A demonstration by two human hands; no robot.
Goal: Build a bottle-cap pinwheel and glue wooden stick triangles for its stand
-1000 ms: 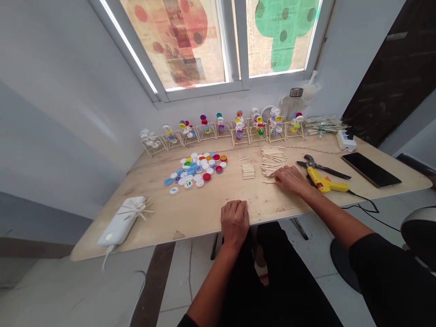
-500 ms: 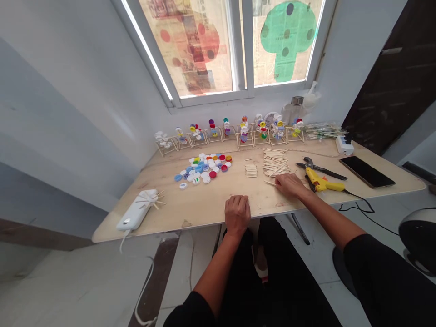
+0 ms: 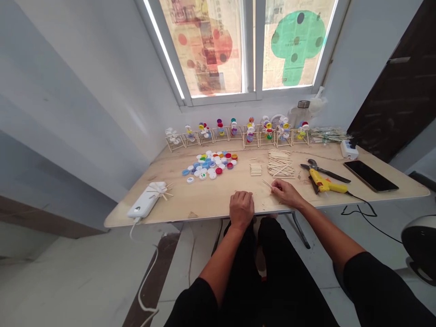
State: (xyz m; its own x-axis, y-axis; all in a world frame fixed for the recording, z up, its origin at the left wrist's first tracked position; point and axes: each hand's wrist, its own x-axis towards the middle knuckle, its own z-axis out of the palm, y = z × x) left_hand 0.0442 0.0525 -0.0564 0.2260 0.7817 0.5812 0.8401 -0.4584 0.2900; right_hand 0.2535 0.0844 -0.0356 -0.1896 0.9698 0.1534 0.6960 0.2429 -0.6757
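Observation:
My right hand [image 3: 285, 192] pinches a thin wooden stick [image 3: 267, 183] that points up and left over the table. Just behind it lies a large pile of long wooden sticks [image 3: 281, 164]. At the front edge of the table rests my left hand [image 3: 241, 204], fingers curled; whatever is inside them is hidden. A small stack of short sticks [image 3: 255, 170] sits beyond, between the two hands. Farther left, many coloured bottle caps [image 3: 210, 165] are spread in a loose heap.
Stick frames with bottle caps [image 3: 250, 134] line the back. A yellow glue gun [image 3: 326, 183], pliers [image 3: 330, 173] and a phone [image 3: 371, 175] lie to the right. At left, a white power strip [image 3: 145, 204] carries a fan of sticks [image 3: 162, 190]. A glue-gun cord [image 3: 361, 206] hangs over the edge.
My right hand has drawn back slightly from the long-stick pile, the stick still in its fingers. My left hand stays curled at the edge. The camera view has shifted a little.

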